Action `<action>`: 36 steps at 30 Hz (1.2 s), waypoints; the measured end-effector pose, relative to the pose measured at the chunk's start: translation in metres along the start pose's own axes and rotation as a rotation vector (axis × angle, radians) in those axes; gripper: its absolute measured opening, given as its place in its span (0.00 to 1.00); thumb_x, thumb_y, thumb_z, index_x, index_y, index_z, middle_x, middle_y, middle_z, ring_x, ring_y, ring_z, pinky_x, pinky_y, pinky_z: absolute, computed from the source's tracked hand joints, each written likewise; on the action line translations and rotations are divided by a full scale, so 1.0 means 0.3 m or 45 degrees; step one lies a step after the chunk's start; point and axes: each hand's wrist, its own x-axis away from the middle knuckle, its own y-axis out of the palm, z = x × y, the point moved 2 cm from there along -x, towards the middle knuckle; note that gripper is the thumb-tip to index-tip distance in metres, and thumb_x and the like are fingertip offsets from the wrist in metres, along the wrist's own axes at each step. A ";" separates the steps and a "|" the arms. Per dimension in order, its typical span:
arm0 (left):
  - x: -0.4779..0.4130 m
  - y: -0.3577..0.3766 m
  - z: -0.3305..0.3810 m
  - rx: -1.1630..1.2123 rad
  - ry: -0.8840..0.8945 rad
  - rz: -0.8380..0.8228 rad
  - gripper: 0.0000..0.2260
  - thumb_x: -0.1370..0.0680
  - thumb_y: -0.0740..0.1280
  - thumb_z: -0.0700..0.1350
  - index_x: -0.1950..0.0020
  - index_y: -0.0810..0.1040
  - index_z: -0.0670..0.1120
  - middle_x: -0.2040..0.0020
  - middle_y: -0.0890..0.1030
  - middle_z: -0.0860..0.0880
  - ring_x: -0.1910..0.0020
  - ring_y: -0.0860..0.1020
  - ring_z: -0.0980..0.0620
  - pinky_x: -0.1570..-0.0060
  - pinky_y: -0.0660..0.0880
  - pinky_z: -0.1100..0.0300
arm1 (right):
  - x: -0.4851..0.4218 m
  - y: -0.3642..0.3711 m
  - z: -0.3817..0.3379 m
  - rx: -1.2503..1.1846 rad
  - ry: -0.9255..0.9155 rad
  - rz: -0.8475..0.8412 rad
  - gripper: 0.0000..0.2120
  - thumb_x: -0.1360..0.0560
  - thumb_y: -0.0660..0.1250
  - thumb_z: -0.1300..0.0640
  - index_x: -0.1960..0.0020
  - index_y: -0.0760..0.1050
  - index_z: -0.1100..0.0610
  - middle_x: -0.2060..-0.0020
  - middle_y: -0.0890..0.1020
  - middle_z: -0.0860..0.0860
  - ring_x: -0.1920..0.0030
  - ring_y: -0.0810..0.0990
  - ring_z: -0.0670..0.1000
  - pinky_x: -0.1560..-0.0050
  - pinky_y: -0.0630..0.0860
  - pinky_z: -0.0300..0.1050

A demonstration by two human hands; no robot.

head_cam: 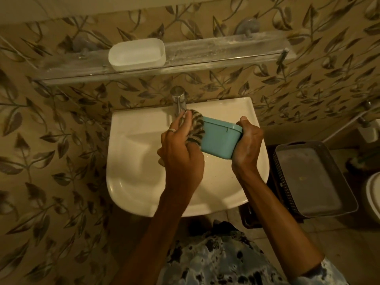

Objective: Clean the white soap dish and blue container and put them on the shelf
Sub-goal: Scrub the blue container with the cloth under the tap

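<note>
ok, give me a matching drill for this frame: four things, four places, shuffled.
Things:
1. soap dish
2. container
3. cloth
4. basket

Places:
A. held in the right hand
B. to the right of the sink
C. on the shelf
D. held in the left hand

Pairs: 1-C, 2-A, 3-D, 4-B.
</note>
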 end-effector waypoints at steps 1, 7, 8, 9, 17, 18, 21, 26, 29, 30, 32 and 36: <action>-0.009 0.004 -0.005 0.077 -0.062 0.000 0.30 0.31 0.53 0.42 0.28 0.67 0.51 0.29 0.69 0.49 0.32 0.67 0.50 0.35 0.68 0.42 | 0.002 -0.002 0.007 -0.004 0.007 -0.006 0.20 0.20 0.57 0.56 0.71 0.67 0.56 0.74 0.73 0.50 0.69 0.75 0.50 0.70 0.69 0.39; 0.122 0.056 0.142 -0.316 0.326 -0.001 0.27 0.27 0.51 0.47 0.29 0.68 0.51 0.28 0.69 0.49 0.34 0.65 0.46 0.44 0.63 0.50 | 0.001 -0.005 -0.004 0.154 -0.287 -0.105 0.22 0.19 0.57 0.60 0.72 0.65 0.54 0.79 0.71 0.43 0.77 0.71 0.42 0.72 0.66 0.33; 0.145 0.073 0.152 -0.388 0.418 -0.036 0.25 0.27 0.52 0.47 0.30 0.71 0.50 0.30 0.70 0.49 0.34 0.65 0.45 0.43 0.64 0.46 | 0.007 -0.002 -0.008 0.252 -0.390 -0.174 0.20 0.20 0.58 0.59 0.71 0.65 0.53 0.79 0.70 0.42 0.77 0.70 0.41 0.72 0.65 0.32; 0.156 0.085 0.153 -0.460 0.485 -0.057 0.24 0.26 0.53 0.46 0.32 0.73 0.50 0.31 0.71 0.48 0.34 0.65 0.44 0.41 0.63 0.44 | 0.012 -0.002 -0.013 0.281 -0.457 -0.238 0.17 0.21 0.58 0.57 0.69 0.65 0.52 0.77 0.69 0.40 0.76 0.70 0.41 0.71 0.65 0.32; 0.068 0.036 0.041 -0.239 0.395 -0.010 0.28 0.29 0.54 0.40 0.28 0.67 0.50 0.29 0.70 0.51 0.35 0.67 0.48 0.44 0.68 0.50 | 0.006 -0.022 0.016 0.000 -0.054 -0.038 0.20 0.23 0.58 0.51 0.73 0.65 0.56 0.75 0.71 0.51 0.71 0.72 0.51 0.70 0.67 0.41; 0.048 0.022 0.022 -0.191 0.322 -0.008 0.28 0.29 0.54 0.40 0.28 0.67 0.51 0.29 0.70 0.50 0.36 0.68 0.49 0.43 0.70 0.50 | 0.006 -0.024 0.021 -0.031 -0.003 -0.026 0.18 0.26 0.58 0.49 0.72 0.66 0.56 0.75 0.71 0.50 0.70 0.72 0.51 0.70 0.67 0.41; -0.032 -0.009 -0.046 0.346 -0.126 -0.058 0.20 0.21 0.55 0.37 0.29 0.69 0.45 0.37 0.76 0.50 0.48 0.77 0.66 0.52 0.76 0.68 | 0.010 -0.041 0.028 -0.273 0.179 -0.024 0.17 0.28 0.55 0.49 0.73 0.71 0.51 0.75 0.74 0.46 0.71 0.74 0.47 0.70 0.70 0.37; -0.076 -0.066 -0.151 0.937 -0.648 0.043 0.20 0.22 0.55 0.31 0.32 0.72 0.43 0.42 0.80 0.44 0.49 0.80 0.47 0.50 0.77 0.53 | -0.010 -0.061 0.044 -0.444 0.508 -0.265 0.16 0.22 0.50 0.55 0.61 0.74 0.55 0.68 0.77 0.50 0.62 0.75 0.51 0.60 0.71 0.44; -0.077 -0.091 -0.175 0.978 -0.650 0.058 0.24 0.24 0.50 0.28 0.32 0.70 0.42 0.45 0.80 0.47 0.48 0.80 0.50 0.50 0.78 0.58 | -0.016 -0.082 0.052 -0.524 0.647 -0.492 0.17 0.19 0.54 0.54 0.41 0.77 0.59 0.46 0.81 0.58 0.43 0.79 0.57 0.41 0.76 0.55; -0.077 -0.099 -0.177 0.986 -0.627 0.054 0.24 0.24 0.50 0.28 0.33 0.71 0.43 0.46 0.80 0.48 0.48 0.80 0.51 0.51 0.78 0.59 | -0.014 -0.092 0.052 -0.534 0.634 -0.540 0.17 0.19 0.54 0.54 0.37 0.75 0.59 0.42 0.80 0.57 0.41 0.79 0.57 0.39 0.76 0.57; -0.078 -0.110 -0.180 1.023 -0.574 0.039 0.23 0.25 0.51 0.29 0.36 0.72 0.46 0.46 0.80 0.47 0.47 0.80 0.49 0.53 0.79 0.59 | -0.010 -0.107 0.048 -0.512 0.556 -0.610 0.17 0.18 0.54 0.54 0.38 0.76 0.58 0.45 0.82 0.55 0.44 0.80 0.55 0.42 0.78 0.55; -0.084 -0.136 -0.156 0.985 -0.375 -0.001 0.22 0.29 0.58 0.37 0.36 0.72 0.47 0.42 0.79 0.46 0.43 0.79 0.48 0.50 0.78 0.57 | 0.001 -0.118 0.045 -0.515 0.474 -0.709 0.17 0.19 0.56 0.52 0.38 0.76 0.58 0.45 0.81 0.57 0.45 0.81 0.57 0.43 0.77 0.58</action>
